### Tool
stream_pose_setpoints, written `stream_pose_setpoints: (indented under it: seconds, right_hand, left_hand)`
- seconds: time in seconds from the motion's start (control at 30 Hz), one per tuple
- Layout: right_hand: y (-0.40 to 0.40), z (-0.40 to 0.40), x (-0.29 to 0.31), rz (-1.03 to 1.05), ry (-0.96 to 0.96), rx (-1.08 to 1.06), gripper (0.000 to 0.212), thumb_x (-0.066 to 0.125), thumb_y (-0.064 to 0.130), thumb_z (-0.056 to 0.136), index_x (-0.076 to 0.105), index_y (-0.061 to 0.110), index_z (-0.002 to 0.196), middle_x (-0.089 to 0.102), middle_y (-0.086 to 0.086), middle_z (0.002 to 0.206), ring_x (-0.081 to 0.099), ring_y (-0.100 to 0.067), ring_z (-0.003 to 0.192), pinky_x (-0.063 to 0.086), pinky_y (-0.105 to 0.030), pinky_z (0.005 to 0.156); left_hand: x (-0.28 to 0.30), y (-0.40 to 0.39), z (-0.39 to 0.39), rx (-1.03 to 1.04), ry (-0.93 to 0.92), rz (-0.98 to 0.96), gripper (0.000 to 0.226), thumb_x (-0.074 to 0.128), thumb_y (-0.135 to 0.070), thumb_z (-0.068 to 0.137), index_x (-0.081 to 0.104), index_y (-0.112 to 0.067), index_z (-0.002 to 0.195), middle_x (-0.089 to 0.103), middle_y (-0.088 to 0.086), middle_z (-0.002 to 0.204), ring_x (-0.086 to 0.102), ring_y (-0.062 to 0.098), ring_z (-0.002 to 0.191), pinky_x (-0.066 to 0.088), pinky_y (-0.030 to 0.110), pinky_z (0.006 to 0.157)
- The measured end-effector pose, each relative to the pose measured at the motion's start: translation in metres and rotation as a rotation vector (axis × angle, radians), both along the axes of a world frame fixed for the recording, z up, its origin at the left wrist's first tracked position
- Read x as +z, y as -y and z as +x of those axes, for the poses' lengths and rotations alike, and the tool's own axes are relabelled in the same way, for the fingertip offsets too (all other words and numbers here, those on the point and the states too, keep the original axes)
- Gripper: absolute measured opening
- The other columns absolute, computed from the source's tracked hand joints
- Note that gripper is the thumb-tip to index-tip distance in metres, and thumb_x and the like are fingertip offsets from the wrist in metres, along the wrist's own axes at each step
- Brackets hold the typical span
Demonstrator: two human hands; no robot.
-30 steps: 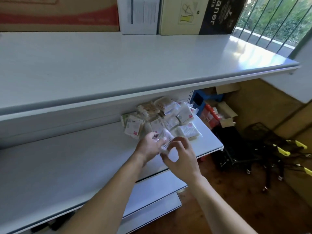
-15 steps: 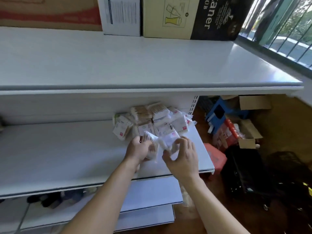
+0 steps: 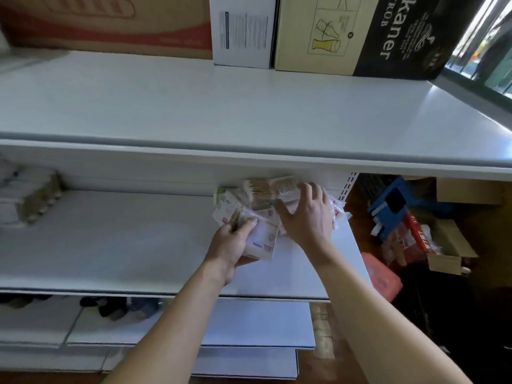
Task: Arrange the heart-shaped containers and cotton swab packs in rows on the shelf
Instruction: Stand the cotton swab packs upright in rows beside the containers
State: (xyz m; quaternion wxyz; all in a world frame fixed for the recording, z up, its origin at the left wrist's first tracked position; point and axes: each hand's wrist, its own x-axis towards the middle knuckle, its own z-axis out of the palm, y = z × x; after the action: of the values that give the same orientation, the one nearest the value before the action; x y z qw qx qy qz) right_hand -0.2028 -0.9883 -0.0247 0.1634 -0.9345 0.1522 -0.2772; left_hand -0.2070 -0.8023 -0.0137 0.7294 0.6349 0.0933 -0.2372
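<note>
1. Slip hazard: the left hand (image 3: 231, 242) grips a held pack (image 3: 260, 241) of cotton swabs, thumb curled over its top. The wrap looks slick; a loose pinch could drop it off the near edge of the shelf (image 3: 110, 245).
2. Scatter hazard: the right hand (image 3: 307, 217), fingers spread and slightly curled, reaches onto the pile of swab packs (image 3: 263, 194) at the far right of the shelf. Whether it grips one cannot be told. A careless pull could push packs off the right end.
3. Surroundings: the upper shelf (image 3: 249, 115) overhangs the pile, limiting lift. Boxed goods (image 3: 25, 200) sit far left. Floor clutter (image 3: 415, 231) lies right.
4. No heart-shaped containers are identifiable.
</note>
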Motion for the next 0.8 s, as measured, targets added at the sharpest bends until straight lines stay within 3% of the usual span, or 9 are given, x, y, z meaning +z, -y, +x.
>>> stream_pose_setpoints:
  seconds: [0.13, 0.23, 0.33, 0.43, 0.5, 0.53, 0.6, 0.7, 0.8]
  right_hand:
    - [-0.006, 0.023, 0.002, -0.023, -0.231, -0.084, 0.062, 0.060, 0.060, 0.083, 0.055, 0.012, 0.122, 0.059, -0.017, 0.123, 0.049, -0.038, 0.119, 0.040, -0.046, 0.101]
    - [-0.010, 0.010, 0.008, 0.021, -0.016, -0.042, 0.048, 0.063, 0.050, 0.083, 0.061, 0.013, 0.113, 0.064, -0.014, 0.111, 0.056, -0.035, 0.105, 0.043, -0.041, 0.090]
    - [-0.035, -0.021, 0.010, 0.097, 0.205, 0.178, 0.037, 0.064, 0.046, 0.084, 0.063, 0.015, 0.105, 0.064, -0.004, 0.106, 0.057, -0.027, 0.101, 0.045, -0.035, 0.086]
    - [-0.068, -0.044, 0.004, 0.102, 0.150, 0.323, 0.043, 0.067, 0.051, 0.083, 0.062, 0.019, 0.112, 0.060, 0.000, 0.114, 0.055, -0.022, 0.102, 0.047, -0.033, 0.081]
    - [-0.078, -0.048, -0.003, 0.098, 0.103, 0.323, 0.047, 0.067, 0.054, 0.084, 0.061, 0.021, 0.116, 0.058, 0.002, 0.116, 0.056, -0.021, 0.100, 0.049, -0.032, 0.075]
    - [-0.081, -0.049, -0.004, 0.091, 0.093, 0.346, 0.045, 0.065, 0.054, 0.086, 0.062, 0.022, 0.117, 0.057, 0.002, 0.116, 0.056, -0.020, 0.099, 0.050, -0.032, 0.071]
    - [-0.084, -0.049, -0.004, 0.061, 0.108, 0.464, 0.039, 0.060, 0.049, 0.093, 0.063, 0.021, 0.120, 0.059, 0.002, 0.118, 0.059, -0.021, 0.098, 0.051, -0.034, 0.068]
    - [-0.083, -0.037, -0.003, -0.023, 0.197, 0.498, 0.033, 0.052, 0.032, 0.099, 0.064, 0.012, 0.121, 0.065, -0.005, 0.118, 0.061, -0.028, 0.103, 0.051, -0.038, 0.081]
    - [-0.071, -0.002, -0.001, -0.083, 0.087, 0.244, 0.040, 0.040, 0.030, 0.092, 0.064, 0.008, 0.115, 0.064, -0.012, 0.118, 0.055, -0.037, 0.112, 0.048, -0.046, 0.093]
  left_hand:
    - [-0.002, -0.012, 0.009, 0.049, 0.007, 0.049, 0.031, 0.075, -0.037, 0.086, 0.069, -0.014, 0.105, 0.071, 0.015, 0.102, 0.069, 0.030, 0.083, 0.060, 0.042, 0.066]
    - [-0.002, -0.017, 0.016, 0.071, 0.015, 0.067, 0.030, 0.075, -0.040, 0.085, 0.069, -0.016, 0.102, 0.073, 0.013, 0.104, 0.072, 0.031, 0.089, 0.062, 0.048, 0.071]
    - [0.002, -0.016, 0.018, 0.079, 0.006, 0.036, 0.028, 0.069, -0.038, 0.091, 0.067, -0.014, 0.107, 0.075, 0.010, 0.101, 0.074, 0.028, 0.087, 0.062, 0.048, 0.072]
    - [0.012, -0.014, 0.015, 0.071, -0.015, -0.056, 0.034, 0.055, -0.045, 0.097, 0.071, -0.018, 0.110, 0.076, 0.007, 0.104, 0.075, 0.023, 0.088, 0.062, 0.044, 0.074]
    - [0.017, -0.018, 0.011, 0.040, -0.031, -0.109, 0.052, 0.044, -0.063, 0.097, 0.073, -0.022, 0.109, 0.077, 0.003, 0.101, 0.075, 0.021, 0.090, 0.061, 0.042, 0.076]
    - [0.016, -0.020, 0.010, 0.019, -0.008, -0.106, 0.056, 0.045, -0.068, 0.095, 0.073, -0.022, 0.110, 0.077, 0.003, 0.100, 0.075, 0.021, 0.091, 0.061, 0.043, 0.079]
    - [0.013, -0.026, 0.009, 0.021, 0.057, -0.067, 0.045, 0.058, -0.059, 0.093, 0.072, -0.020, 0.112, 0.077, 0.006, 0.103, 0.075, 0.023, 0.092, 0.060, 0.048, 0.082]
    - [0.008, -0.041, 0.010, 0.118, 0.058, -0.062, 0.030, 0.068, -0.041, 0.092, 0.072, -0.017, 0.109, 0.076, 0.007, 0.104, 0.074, 0.024, 0.093, 0.061, 0.047, 0.076]
    - [0.005, -0.059, 0.014, 0.168, 0.036, -0.027, 0.028, 0.072, -0.038, 0.089, 0.072, -0.016, 0.107, 0.077, 0.006, 0.100, 0.073, 0.024, 0.091, 0.062, 0.049, 0.073]
